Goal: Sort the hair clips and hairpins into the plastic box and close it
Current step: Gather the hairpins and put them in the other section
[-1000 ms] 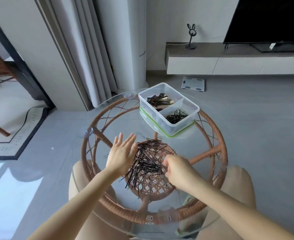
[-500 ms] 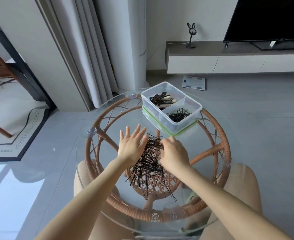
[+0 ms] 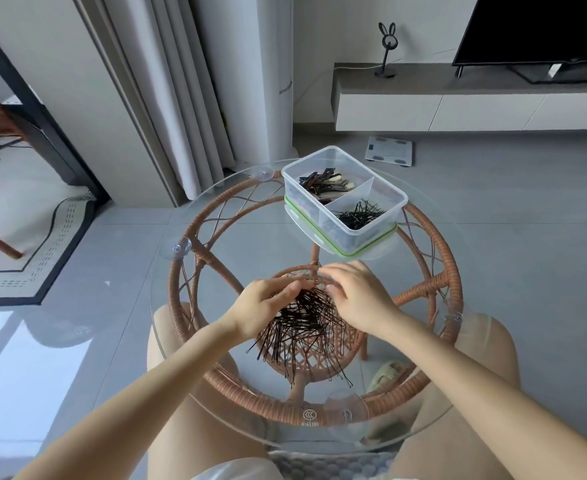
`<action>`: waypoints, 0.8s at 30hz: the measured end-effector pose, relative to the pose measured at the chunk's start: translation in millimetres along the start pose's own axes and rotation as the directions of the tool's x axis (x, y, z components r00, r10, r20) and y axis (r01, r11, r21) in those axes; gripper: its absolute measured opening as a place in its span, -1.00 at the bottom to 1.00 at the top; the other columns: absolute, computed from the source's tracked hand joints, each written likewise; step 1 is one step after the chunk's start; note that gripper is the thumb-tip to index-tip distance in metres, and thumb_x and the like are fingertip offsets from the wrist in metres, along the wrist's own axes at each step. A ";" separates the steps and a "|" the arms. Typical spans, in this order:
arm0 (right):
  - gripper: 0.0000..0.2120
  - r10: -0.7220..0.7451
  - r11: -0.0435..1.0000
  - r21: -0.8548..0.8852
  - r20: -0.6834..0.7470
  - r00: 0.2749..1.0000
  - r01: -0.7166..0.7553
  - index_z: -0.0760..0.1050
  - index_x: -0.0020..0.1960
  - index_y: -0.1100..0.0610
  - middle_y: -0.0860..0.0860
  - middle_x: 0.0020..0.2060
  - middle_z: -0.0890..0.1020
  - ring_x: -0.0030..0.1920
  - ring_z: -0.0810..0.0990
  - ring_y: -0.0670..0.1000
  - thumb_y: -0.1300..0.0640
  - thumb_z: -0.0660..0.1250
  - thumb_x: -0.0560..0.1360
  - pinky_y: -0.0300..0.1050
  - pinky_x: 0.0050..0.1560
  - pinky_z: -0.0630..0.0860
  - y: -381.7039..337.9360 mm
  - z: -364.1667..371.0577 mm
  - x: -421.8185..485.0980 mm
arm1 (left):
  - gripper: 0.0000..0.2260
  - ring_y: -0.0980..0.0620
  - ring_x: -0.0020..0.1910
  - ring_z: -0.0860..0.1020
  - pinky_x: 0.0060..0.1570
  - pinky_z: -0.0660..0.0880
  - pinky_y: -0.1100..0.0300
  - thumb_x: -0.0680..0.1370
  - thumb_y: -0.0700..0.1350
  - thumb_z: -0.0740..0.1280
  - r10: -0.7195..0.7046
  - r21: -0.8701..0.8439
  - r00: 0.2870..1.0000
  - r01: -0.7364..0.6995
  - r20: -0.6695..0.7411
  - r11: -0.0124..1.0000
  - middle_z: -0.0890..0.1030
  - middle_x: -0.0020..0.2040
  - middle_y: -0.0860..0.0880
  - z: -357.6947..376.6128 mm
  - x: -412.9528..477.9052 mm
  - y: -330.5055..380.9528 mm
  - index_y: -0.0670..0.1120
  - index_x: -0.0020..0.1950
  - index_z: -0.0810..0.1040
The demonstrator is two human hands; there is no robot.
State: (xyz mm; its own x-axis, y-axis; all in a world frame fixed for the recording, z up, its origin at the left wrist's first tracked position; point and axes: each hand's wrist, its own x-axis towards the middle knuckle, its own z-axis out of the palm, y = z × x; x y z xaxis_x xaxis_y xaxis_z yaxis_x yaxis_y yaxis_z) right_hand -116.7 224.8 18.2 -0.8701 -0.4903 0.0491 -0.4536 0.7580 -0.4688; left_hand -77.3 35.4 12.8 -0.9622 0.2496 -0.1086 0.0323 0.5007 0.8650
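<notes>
Hairpins (image 3: 302, 327): thin black wires heaped on glass

Clear, glossy glass tabletop (image 3: 236, 403), mirroring light, over a woven rattan frame (image 3: 420, 292), brown and ribbed. Thin dark metal hairpins (image 3: 305, 327), slightly shiny, heaped at frame centre. Translucent smooth plastic box (image 3: 394, 199) at upper centre, resting on a green-rimmed plastic lid (image 3: 364, 249). Matt grey floor tiles (image 3: 527, 209). Soft pale cloth curtain (image 3: 167, 91), upper left.
</notes>
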 end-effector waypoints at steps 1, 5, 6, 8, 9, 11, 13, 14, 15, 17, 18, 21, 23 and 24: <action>-0.67 -0.025 1.000 0.013 0.018 1.000 0.024 0.44 0.29 0.14 0.00 0.25 0.52 0.24 0.39 0.03 0.22 0.19 0.53 -0.10 0.30 0.32 -3.0 1.2 0.2 | -0.74 0.28 0.22 0.47 0.18 0.29 0.46 0.60 0.02 0.14 -0.025 -0.029 0.999 0.024 -0.021 0.999 0.54 0.17 0.26 -2.2 -2.4 2.4 0.09 0.18 0.58; -0.70 -0.085 0.986 0.155 0.171 0.982 0.058 0.48 0.24 0.14 0.01 0.20 0.54 0.23 0.45 -0.01 0.19 0.22 0.53 -0.05 0.30 0.35 -11.9 -2.9 -11.0 | -0.70 0.07 0.20 0.53 0.22 0.42 0.16 0.56 0.10 0.19 -0.097 0.091 0.956 0.126 -0.276 0.988 0.60 0.15 0.09 -9.0 -18.2 6.4 0.04 0.19 0.55; -0.67 -0.094 0.981 0.183 0.195 0.976 0.058 0.46 0.27 0.12 -0.01 0.21 0.52 0.23 0.44 -0.04 0.13 0.25 0.52 -0.07 0.30 0.36 -11.5 -7.8 -16.2 | -0.62 0.02 0.23 0.49 0.23 0.40 0.11 0.53 0.19 0.17 -0.093 0.260 0.941 0.184 -0.326 0.948 0.57 0.19 0.05 -10.2 -23.2 6.3 0.03 0.24 0.52; -0.52 -0.094 0.986 0.155 0.194 0.976 0.064 0.38 0.34 0.04 -0.08 0.26 0.46 0.27 0.39 -0.10 -0.06 0.31 0.46 -0.11 0.30 0.35 -6.0 -19.2 -28.0 | -0.34 -0.03 0.30 0.40 0.27 0.35 0.05 0.41 0.41 0.08 -0.150 0.503 0.938 0.298 -0.314 0.811 0.49 0.28 -0.01 -11.1 -34.7 8.6 0.02 0.34 0.40; -0.38 -0.071 0.995 0.084 0.190 0.979 0.056 0.30 0.38 0.00 -0.11 0.30 0.39 0.29 0.34 -0.11 -0.19 0.32 0.39 -0.11 0.30 0.34 -1.7 -24.8 -34.6 | -0.20 -0.03 0.31 0.38 0.27 0.35 0.04 0.32 0.51 0.01 -0.195 0.552 0.939 0.325 -0.282 0.768 0.46 0.29 -0.03 -10.8 -40.2 10.4 0.02 0.38 0.35; -0.08 0.020 0.997 -0.080 0.233 0.972 -0.001 0.09 0.45 -0.07 -0.15 0.36 0.25 0.33 0.24 -0.10 -0.43 0.27 0.22 -0.07 0.26 0.30 5.0 -31.0 -48.9 | -0.01 -0.02 0.28 0.37 0.25 0.37 0.07 0.17 0.60 -0.06 -0.226 0.596 0.948 0.316 -0.223 0.738 0.43 0.28 -0.03 -6.2 -50.4 13.8 0.03 0.42 0.25; 0.12 0.074 0.980 -0.199 0.308 0.949 -0.011 -0.10 0.47 -0.07 -0.16 0.40 0.13 0.38 0.15 -0.05 -0.55 0.20 0.08 0.00 0.31 0.26 6.2 -24.8 -62.8 | 0.06 0.00 0.25 0.35 0.27 0.36 0.10 0.11 0.62 0.00 -0.196 0.673 0.964 0.265 -0.178 0.691 0.39 0.28 -0.02 4.5 -56.4 16.6 0.01 0.46 0.13; 0.16 0.071 0.970 -0.242 0.322 0.944 0.009 -0.15 0.47 -0.06 -0.13 0.43 0.09 0.40 0.11 -0.02 -0.57 0.18 0.06 0.05 0.34 0.24 3.6 -17.2 -67.9 | 0.08 0.00 0.25 0.34 0.28 0.35 0.11 0.12 0.60 0.07 -0.169 0.713 0.971 0.239 -0.169 0.659 0.37 0.28 -0.03 10.9 -57.1 17.0 -0.01 0.48 0.08; 0.17 0.060 0.964 -0.265 0.301 0.952 0.023 -0.17 0.47 -0.04 -0.09 0.44 0.09 0.40 0.11 0.01 -0.57 0.17 0.06 0.07 0.34 0.25 -0.1 -8.6 -71.0 | 0.09 -0.01 0.25 0.33 0.28 0.34 0.11 0.15 0.57 0.14 -0.150 0.743 0.975 0.222 -0.164 0.631 0.36 0.28 -0.04 17.5 -56.2 17.3 -0.03 0.49 0.02; 0.14 0.043 0.961 -0.277 0.194 0.980 0.012 -0.11 0.48 0.02 0.01 0.43 0.18 0.37 0.20 0.06 -0.56 0.13 0.10 0.04 0.28 0.34 -8.8 5.7 -69.9 | 0.10 -0.04 0.24 0.32 0.28 0.32 0.13 0.18 0.50 0.27 -0.140 0.758 0.977 0.213 -0.161 0.617 0.34 0.26 -0.07 27.4 -52.3 18.8 -0.08 0.51 -0.03; 0.12 0.042 0.964 -0.268 0.152 0.988 0.000 -0.07 0.48 0.05 0.03 0.42 0.22 0.35 0.24 0.07 -0.57 0.08 0.11 0.02 0.25 0.37 -13.4 9.8 -66.7 | 0.09 -0.04 0.23 0.33 0.27 0.32 0.14 0.19 0.46 0.32 -0.146 0.747 0.976 0.218 -0.162 0.628 0.34 0.25 -0.08 30.1 -50.1 19.8 -0.09 0.51 -0.02; 0.01 0.022 0.984 -0.180 0.110 0.994 -0.002 0.00 0.49 0.07 0.02 0.42 0.26 0.38 0.24 0.08 -0.47 0.14 0.23 0.00 0.29 0.35 -21.6 14.2 -54.4 | -0.05 -0.08 0.22 0.39 0.21 0.36 0.15 0.28 0.27 0.43 -0.190 0.684 0.967 0.254 -0.169 0.684 0.38 0.24 -0.11 31.9 -41.6 22.2 -0.13 0.48 0.08; -0.16 -0.002 0.992 -0.129 0.076 0.997 0.012 0.08 0.47 0.08 0.01 0.39 0.32 0.37 0.27 0.07 -0.29 0.27 0.36 -0.03 0.31 0.33 -24.4 17.5 -47.7 | -0.24 -0.08 0.14 0.47 0.08 0.41 0.17 0.31 0.16 0.47 -0.208 0.626 0.959 0.283 -0.191 0.727 0.45 0.15 -0.11 29.0 -35.2 22.7 -0.15 0.36 0.27; -0.24 -0.010 0.995 -0.098 0.047 0.999 0.015 0.12 0.46 0.09 0.01 0.37 0.36 0.35 0.29 0.07 -0.21 0.30 0.40 -0.04 0.31 0.32 -26.0 18.7 -45.0 | -0.36 -0.08 0.07 0.51 -0.01 0.41 0.18 0.32 0.12 0.48 -0.206 0.606 0.957 0.290 -0.205 0.741 0.49 0.09 -0.10 27.0 -32.0 23.3 -0.15 0.26 0.36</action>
State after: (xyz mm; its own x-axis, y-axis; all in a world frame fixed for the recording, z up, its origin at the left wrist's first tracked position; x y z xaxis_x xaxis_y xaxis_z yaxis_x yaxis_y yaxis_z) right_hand -62.1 219.2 11.7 -0.8554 -0.5178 0.0122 -0.4831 0.7893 -0.3789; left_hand -38.4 61.5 23.1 -0.9828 -0.0345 -0.1817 -0.0909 0.9457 0.3121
